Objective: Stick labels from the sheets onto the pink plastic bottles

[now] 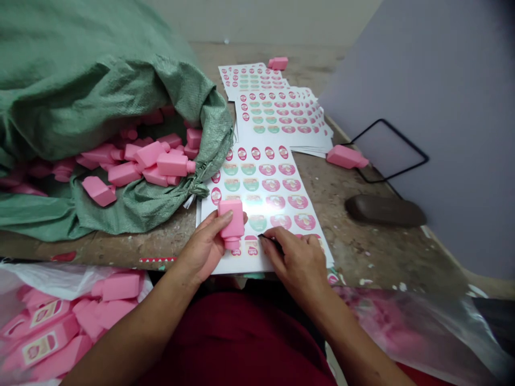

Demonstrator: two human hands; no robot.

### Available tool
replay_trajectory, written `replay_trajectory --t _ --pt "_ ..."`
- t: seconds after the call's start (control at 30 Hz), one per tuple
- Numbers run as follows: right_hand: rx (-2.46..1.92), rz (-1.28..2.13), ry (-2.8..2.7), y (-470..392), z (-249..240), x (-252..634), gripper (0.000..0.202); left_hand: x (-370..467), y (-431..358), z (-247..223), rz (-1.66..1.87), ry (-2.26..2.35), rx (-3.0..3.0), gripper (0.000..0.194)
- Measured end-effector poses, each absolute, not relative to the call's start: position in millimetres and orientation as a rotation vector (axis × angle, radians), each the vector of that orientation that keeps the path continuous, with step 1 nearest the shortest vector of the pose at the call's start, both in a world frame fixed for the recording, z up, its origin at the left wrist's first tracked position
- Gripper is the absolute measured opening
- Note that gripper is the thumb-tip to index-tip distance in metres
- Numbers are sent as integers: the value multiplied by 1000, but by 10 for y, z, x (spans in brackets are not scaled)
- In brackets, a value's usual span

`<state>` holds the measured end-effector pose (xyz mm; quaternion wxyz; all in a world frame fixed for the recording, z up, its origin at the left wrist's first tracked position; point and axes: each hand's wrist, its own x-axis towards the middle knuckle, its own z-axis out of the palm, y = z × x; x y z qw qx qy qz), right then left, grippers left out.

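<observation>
My left hand [209, 241] holds a small pink bottle [232, 219], its neck pointing toward me, above the lower left part of a white sticker sheet [261, 262]. The bottle's side that faces me bears no label. Over the sheet's lower right, my right hand [295, 254] is closed on a thin dark tool [263, 236], whose tip lies near the bottom row of stickers. Round and oval stickers in pink and green cover the sheet.
A green sack [193, 91] spills pink bottles at the left. More sheets [277, 142] lie behind. At the right are a loose bottle [346, 156], a dark case [385, 209] and a black wire frame [402, 136]. A plastic bag [52, 276] holds labelled bottles.
</observation>
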<state>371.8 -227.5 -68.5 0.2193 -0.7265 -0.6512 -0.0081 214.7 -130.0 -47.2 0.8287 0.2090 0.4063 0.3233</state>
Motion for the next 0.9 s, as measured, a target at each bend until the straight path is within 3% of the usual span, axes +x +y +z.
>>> replay_trajectory --t 0.23,0.37,0.5,0.6,0.73,0.9 --pt "-1989 237 -1783 -2275 -641 3741 19 2152 -1292 -472 695 863 429 30" --pt "-2113 314 -1736 -2362 -599 3700 30 2151 -1290 -462 703 862 386 25" --pt "-1948 888 -1693 -2497 -382 3637 39 2150 -1277 -456 712 873 364 26" --pt "-1688 1232 -1439 -2561 -178 3673 30 2158 -1267 -452 705 874 393 25" --pt "-1632 916 -1188 -2521 -70 3737 8 2168 -1304 -428 729 869 447 25" --pt "-1633 810 -971 -2306 -96 3639 12 2174 -1456 -346 693 792 492 29"
